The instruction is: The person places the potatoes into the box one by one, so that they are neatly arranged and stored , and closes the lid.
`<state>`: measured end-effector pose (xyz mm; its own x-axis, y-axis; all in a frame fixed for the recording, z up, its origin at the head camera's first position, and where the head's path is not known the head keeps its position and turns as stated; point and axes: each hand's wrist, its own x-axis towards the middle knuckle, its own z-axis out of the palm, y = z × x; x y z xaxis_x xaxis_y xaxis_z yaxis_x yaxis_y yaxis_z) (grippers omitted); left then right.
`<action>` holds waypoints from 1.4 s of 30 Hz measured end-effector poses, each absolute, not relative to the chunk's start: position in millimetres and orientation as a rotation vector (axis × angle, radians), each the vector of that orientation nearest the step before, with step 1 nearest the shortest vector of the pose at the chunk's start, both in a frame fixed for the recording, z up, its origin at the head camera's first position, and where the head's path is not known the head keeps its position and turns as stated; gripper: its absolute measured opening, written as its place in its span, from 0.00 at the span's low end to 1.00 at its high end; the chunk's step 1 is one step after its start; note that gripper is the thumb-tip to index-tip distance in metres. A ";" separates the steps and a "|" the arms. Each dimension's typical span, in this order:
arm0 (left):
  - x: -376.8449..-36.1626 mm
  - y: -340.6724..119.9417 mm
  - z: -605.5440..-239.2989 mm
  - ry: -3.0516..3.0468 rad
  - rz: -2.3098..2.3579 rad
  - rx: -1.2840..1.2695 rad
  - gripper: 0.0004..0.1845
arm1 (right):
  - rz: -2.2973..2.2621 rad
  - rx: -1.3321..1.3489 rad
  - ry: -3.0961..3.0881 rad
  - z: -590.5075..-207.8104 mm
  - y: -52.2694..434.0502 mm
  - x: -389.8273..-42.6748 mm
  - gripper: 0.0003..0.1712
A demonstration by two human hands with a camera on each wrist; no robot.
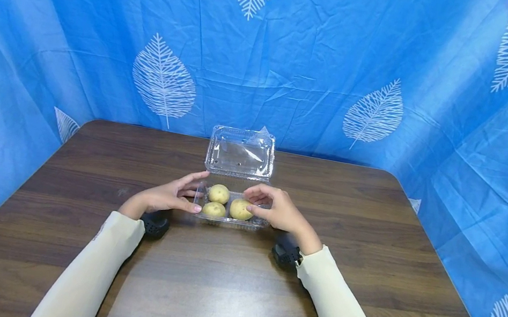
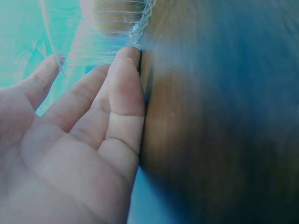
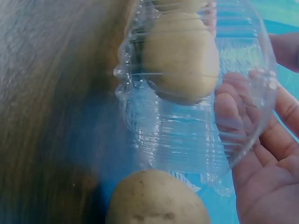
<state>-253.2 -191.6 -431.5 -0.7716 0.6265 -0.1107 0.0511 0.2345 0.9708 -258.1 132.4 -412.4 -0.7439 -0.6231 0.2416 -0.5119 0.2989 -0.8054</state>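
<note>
Apparently packing: steadying the clear plastic hinged container (image 1: 233, 151) with straight-fingered left hand (image 1: 170, 195), poising right hand (image 1: 282, 211) at the round yellow potato (image 1: 239, 209) inside, can't tell if gripping. Next, probably load the tan potato (image 3: 157, 200) outside.

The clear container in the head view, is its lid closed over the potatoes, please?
No, the lid stands raised behind the potatoes, leaving them uncovered.

The left hand (image 2: 84, 144), fingers extended, touches a clear ribbed container (image 2: 138, 33) holding a potato (image 2: 116, 18).
</note>
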 end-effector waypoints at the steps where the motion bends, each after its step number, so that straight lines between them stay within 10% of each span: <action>1: -253.3 -191.7 -431.6 2.029 1.566 0.621 0.53 | -1.469 -1.059 2.410 -412.5 133.3 -258.9 0.16; 42: -253.4 -191.1 -432.5 2.032 1.568 0.609 0.53 | -1.673 -0.790 2.225 -407.5 192.8 -279.8 0.25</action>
